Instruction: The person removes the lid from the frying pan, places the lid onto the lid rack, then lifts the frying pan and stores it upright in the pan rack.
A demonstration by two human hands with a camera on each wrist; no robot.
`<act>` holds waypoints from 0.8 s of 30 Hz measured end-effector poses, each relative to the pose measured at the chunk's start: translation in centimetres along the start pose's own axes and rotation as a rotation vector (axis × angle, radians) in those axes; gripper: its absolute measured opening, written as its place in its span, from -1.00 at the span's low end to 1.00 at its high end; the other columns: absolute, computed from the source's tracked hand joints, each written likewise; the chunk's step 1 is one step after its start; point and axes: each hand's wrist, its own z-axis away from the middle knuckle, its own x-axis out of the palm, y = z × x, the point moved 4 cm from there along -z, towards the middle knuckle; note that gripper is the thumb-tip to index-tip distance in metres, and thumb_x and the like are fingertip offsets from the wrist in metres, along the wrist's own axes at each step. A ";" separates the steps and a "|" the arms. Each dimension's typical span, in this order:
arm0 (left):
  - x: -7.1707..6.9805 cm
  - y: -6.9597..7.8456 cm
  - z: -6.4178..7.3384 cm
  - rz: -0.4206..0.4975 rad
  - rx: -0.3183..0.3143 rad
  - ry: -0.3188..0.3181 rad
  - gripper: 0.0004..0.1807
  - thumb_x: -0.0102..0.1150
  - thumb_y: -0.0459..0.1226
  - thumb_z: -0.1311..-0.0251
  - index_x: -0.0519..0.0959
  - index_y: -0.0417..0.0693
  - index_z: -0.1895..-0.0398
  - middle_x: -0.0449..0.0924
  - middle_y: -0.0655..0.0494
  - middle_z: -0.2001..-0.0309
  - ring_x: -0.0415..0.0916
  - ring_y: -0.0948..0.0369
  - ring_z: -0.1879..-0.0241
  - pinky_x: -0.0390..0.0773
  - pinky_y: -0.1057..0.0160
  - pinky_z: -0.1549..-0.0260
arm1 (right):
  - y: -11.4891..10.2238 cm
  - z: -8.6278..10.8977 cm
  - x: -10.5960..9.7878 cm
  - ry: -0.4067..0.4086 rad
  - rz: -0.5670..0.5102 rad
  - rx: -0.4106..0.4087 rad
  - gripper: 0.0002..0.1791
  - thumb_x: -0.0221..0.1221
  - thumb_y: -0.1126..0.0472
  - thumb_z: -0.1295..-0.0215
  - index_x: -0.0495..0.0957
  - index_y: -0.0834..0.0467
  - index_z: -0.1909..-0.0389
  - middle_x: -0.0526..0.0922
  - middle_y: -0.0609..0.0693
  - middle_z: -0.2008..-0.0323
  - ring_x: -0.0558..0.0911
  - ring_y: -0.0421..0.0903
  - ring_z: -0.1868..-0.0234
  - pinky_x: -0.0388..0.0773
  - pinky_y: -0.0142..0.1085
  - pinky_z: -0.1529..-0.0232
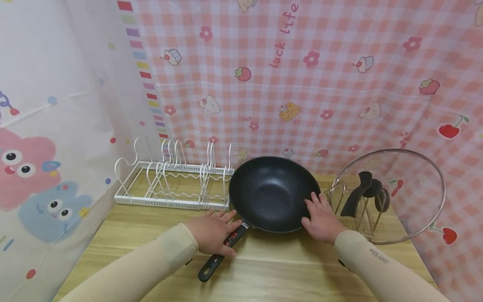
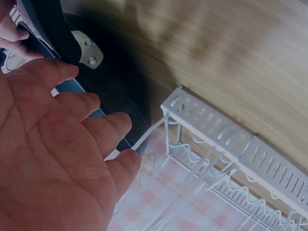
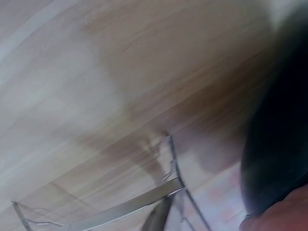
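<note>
A black wok [image 1: 274, 195] sits on the wooden table, its black handle [image 1: 222, 253] pointing toward the front left. My left hand [image 1: 213, 232] lies over the handle, fingers extended toward the wok's near left rim and thumb across the grip. In the left wrist view its palm [image 2: 53, 139] faces the camera, with loosely bent fingertips overlapping the rim. On the wok's right side is my right hand [image 1: 322, 218], fingers spread and fingertips right at the rim. Only a small part of that hand [image 3: 284, 214] shows beside the wok's dark outer wall [image 3: 281, 139] in the right wrist view.
Left of the wok stands a white wire rack [image 1: 158, 203] with upright curved dividers. To the right, a glass lid with a metal rim [image 1: 444, 188] and black handle [image 1: 358, 195] leans upright on a metal wire stand [image 1: 371, 228]. A pink checked cloth [image 1: 264, 105] hangs behind.
</note>
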 end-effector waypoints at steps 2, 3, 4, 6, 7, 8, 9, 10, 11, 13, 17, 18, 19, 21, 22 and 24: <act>0.0 0.0 0.0 -0.003 0.007 0.002 0.01 0.22 0.40 -0.23 0.25 0.20 -0.66 0.10 0.01 -0.69 0.15 -0.08 -0.63 0.15 -0.14 -0.59 | -0.5 0.3 0.1 0.005 0.011 0.018 -0.26 0.03 0.00 -0.60 0.22 0.44 -0.54 -0.06 0.50 -0.63 -0.15 0.52 -0.63 -0.10 0.40 -0.58; 0.0 0.0 0.0 -0.002 0.011 0.003 0.01 0.22 0.41 -0.23 0.25 0.20 -0.66 0.10 0.01 -0.69 0.16 -0.08 -0.63 0.16 -0.14 -0.59 | -0.8 0.4 0.2 0.006 0.015 0.025 -0.24 0.04 -0.06 -0.60 0.23 0.45 -0.53 -0.06 0.52 -0.62 -0.14 0.53 -0.63 -0.09 0.40 -0.58; 0.0 0.0 0.0 -0.004 0.016 0.005 0.01 0.20 0.42 -0.23 0.25 0.20 -0.66 0.10 0.01 -0.69 0.16 -0.08 -0.63 0.17 -0.14 -0.59 | -1.1 0.6 0.3 0.003 0.013 0.034 -0.19 0.04 -0.13 -0.60 0.24 0.45 -0.52 -0.07 0.53 -0.62 -0.15 0.55 -0.62 -0.09 0.41 -0.57; 0.0 0.0 0.0 0.000 0.023 0.006 0.02 0.19 0.43 -0.23 0.24 0.20 -0.66 0.09 0.01 -0.69 0.16 -0.06 -0.63 0.17 -0.14 -0.59 | -1.7 0.9 0.6 -0.008 0.002 0.047 -0.09 0.03 -0.27 -0.58 0.24 0.45 -0.52 -0.08 0.54 -0.62 -0.18 0.58 -0.62 -0.10 0.43 -0.56; 0.1 0.0 0.0 0.003 0.025 0.006 0.02 0.18 0.43 -0.23 0.24 0.20 -0.66 0.09 0.02 -0.69 0.15 -0.06 -0.63 0.18 -0.14 -0.59 | -1.9 1.0 0.8 -0.014 -0.007 0.053 -0.05 0.01 -0.33 -0.56 0.24 0.44 -0.52 -0.10 0.53 -0.62 -0.21 0.58 -0.62 -0.12 0.44 -0.56; 0.1 -0.1 -0.1 0.007 0.026 0.006 0.02 0.18 0.43 -0.23 0.24 0.20 -0.66 0.08 0.02 -0.69 0.15 -0.06 -0.63 0.18 -0.15 -0.59 | -2.1 1.0 0.9 -0.014 -0.011 0.052 -0.01 0.01 -0.37 -0.54 0.25 0.44 -0.52 -0.10 0.53 -0.62 -0.23 0.58 -0.62 -0.12 0.44 -0.56; 0.1 -0.1 -0.1 0.007 0.027 0.004 0.02 0.17 0.44 -0.24 0.23 0.21 -0.66 0.07 0.03 -0.70 0.14 -0.06 -0.64 0.17 -0.15 -0.59 | -2.2 1.1 0.9 -0.010 -0.013 0.051 0.01 -0.01 -0.40 -0.53 0.26 0.44 -0.52 -0.10 0.53 -0.62 -0.24 0.59 -0.62 -0.12 0.45 -0.55; 0.2 -0.1 -0.1 0.006 0.027 0.001 0.02 0.16 0.44 -0.24 0.22 0.21 -0.67 0.07 0.04 -0.70 0.13 -0.05 -0.64 0.17 -0.15 -0.59 | -2.3 1.1 0.9 -0.005 -0.014 0.050 0.02 -0.02 -0.42 -0.52 0.26 0.44 -0.52 -0.09 0.53 -0.62 -0.25 0.59 -0.62 -0.12 0.46 -0.55; 0.2 -0.1 -0.1 0.007 0.027 0.000 0.02 0.15 0.44 -0.25 0.22 0.21 -0.67 0.06 0.04 -0.70 0.13 -0.05 -0.64 0.17 -0.15 -0.59 | -2.3 1.1 1.0 0.001 -0.010 0.049 0.02 -0.01 -0.42 -0.52 0.26 0.43 -0.51 -0.09 0.52 -0.63 -0.25 0.59 -0.62 -0.12 0.46 -0.55; 0.3 0.0 -0.1 0.001 0.029 -0.006 0.02 0.13 0.45 -0.25 0.20 0.22 -0.68 0.05 0.04 -0.70 0.12 -0.06 -0.65 0.16 -0.15 -0.59 | -2.2 0.9 1.0 0.009 -0.001 0.048 0.01 -0.01 -0.41 -0.53 0.27 0.44 -0.51 -0.08 0.52 -0.63 -0.24 0.58 -0.62 -0.11 0.45 -0.55; 0.3 0.2 -0.1 -0.005 0.036 -0.007 0.03 0.11 0.47 -0.24 0.20 0.21 -0.67 0.06 0.03 -0.70 0.12 -0.08 -0.65 0.14 -0.15 -0.60 | -1.8 0.6 1.1 -0.002 0.011 0.047 0.01 -0.01 -0.40 -0.53 0.25 0.43 -0.52 -0.09 0.51 -0.63 -0.24 0.56 -0.63 -0.10 0.44 -0.56; 0.4 0.3 -0.1 -0.003 0.036 -0.007 0.03 0.10 0.47 -0.24 0.20 0.21 -0.67 0.06 0.03 -0.70 0.11 -0.08 -0.65 0.14 -0.15 -0.60 | -1.8 0.6 1.0 -0.002 0.012 0.044 0.00 -0.01 -0.40 -0.53 0.25 0.43 -0.52 -0.09 0.51 -0.63 -0.23 0.56 -0.63 -0.10 0.44 -0.56; 0.4 0.4 -0.1 -0.003 0.035 -0.008 0.04 0.10 0.48 -0.24 0.21 0.21 -0.67 0.06 0.03 -0.70 0.11 -0.08 -0.65 0.14 -0.15 -0.60 | -1.8 0.6 1.0 -0.001 0.011 0.042 0.00 0.00 -0.39 -0.53 0.25 0.43 -0.52 -0.09 0.51 -0.63 -0.23 0.56 -0.63 -0.10 0.44 -0.56; 0.4 0.5 0.0 -0.004 0.036 -0.007 0.04 0.09 0.49 -0.23 0.21 0.22 -0.67 0.06 0.03 -0.70 0.10 -0.08 -0.65 0.13 -0.15 -0.60 | -1.7 0.5 0.9 0.006 0.009 0.038 -0.01 0.01 -0.38 -0.53 0.26 0.43 -0.52 -0.08 0.50 -0.63 -0.22 0.55 -0.63 -0.09 0.44 -0.55; 0.4 0.6 0.0 -0.002 0.033 -0.008 0.04 0.09 0.49 -0.23 0.21 0.22 -0.67 0.05 0.04 -0.70 0.10 -0.09 -0.65 0.13 -0.15 -0.60 | -1.6 0.5 0.9 0.012 0.009 0.034 -0.01 0.01 -0.37 -0.53 0.26 0.44 -0.52 -0.07 0.50 -0.63 -0.22 0.55 -0.63 -0.09 0.44 -0.55; 0.5 0.7 0.0 0.002 0.031 -0.009 0.04 0.09 0.49 -0.23 0.21 0.22 -0.67 0.05 0.04 -0.70 0.09 -0.08 -0.66 0.13 -0.15 -0.60 | -1.6 0.5 0.9 0.014 0.003 0.031 -0.01 0.01 -0.38 -0.53 0.26 0.44 -0.52 -0.07 0.50 -0.63 -0.22 0.55 -0.63 -0.09 0.45 -0.55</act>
